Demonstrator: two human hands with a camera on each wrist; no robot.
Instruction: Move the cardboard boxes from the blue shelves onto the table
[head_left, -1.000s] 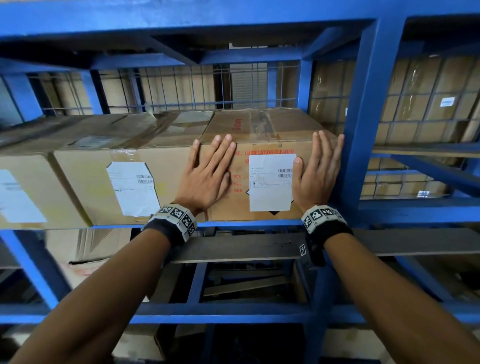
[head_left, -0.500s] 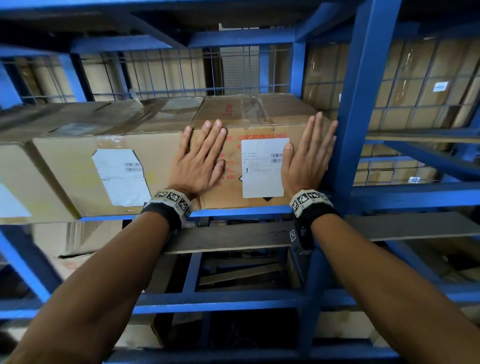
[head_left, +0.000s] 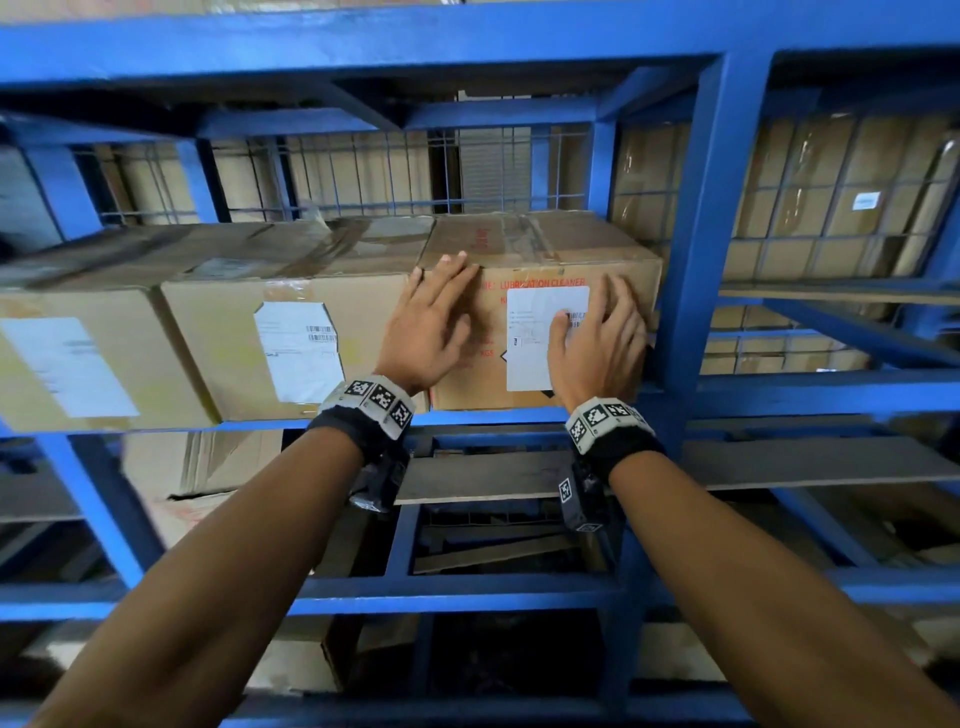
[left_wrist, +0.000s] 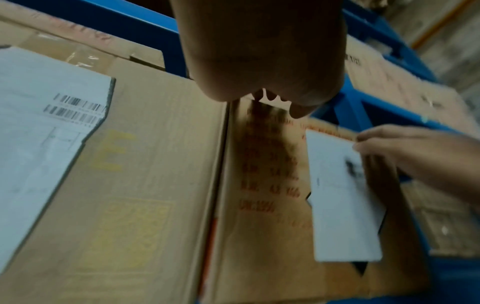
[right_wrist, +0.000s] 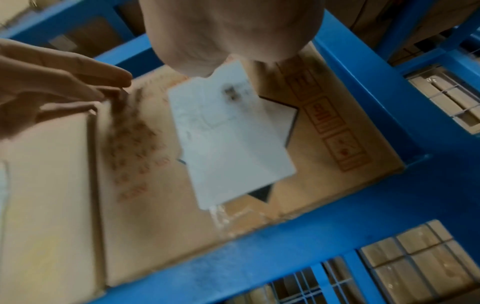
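The task looks to be near its start: no table shows in any view, and every box in sight sits on the blue shelves (head_left: 711, 249). Three boxes stand in a row on the shelf at chest height, touching side by side, and the person has both hands on the rightmost box (head_left: 540, 249), the one with red print and a white label (head_left: 535, 343). The left hand (head_left: 431, 332) lies with straight fingers against the box's front near its upper left corner, fingertips at the top edge; the right hand (head_left: 602, 343) is spread over the label and the front's right part, fingers slightly bent. Neither hand is wrapped round an edge, so the box appears not yet gripped or lifted; its base rests on the shelf rail. The middle box (head_left: 260, 343) and the left box (head_left: 62, 358) are untouched. Left to do, by this judgement: take hold, pull the box out past the upright just beside it, carry it to the table, then repeat for the others.
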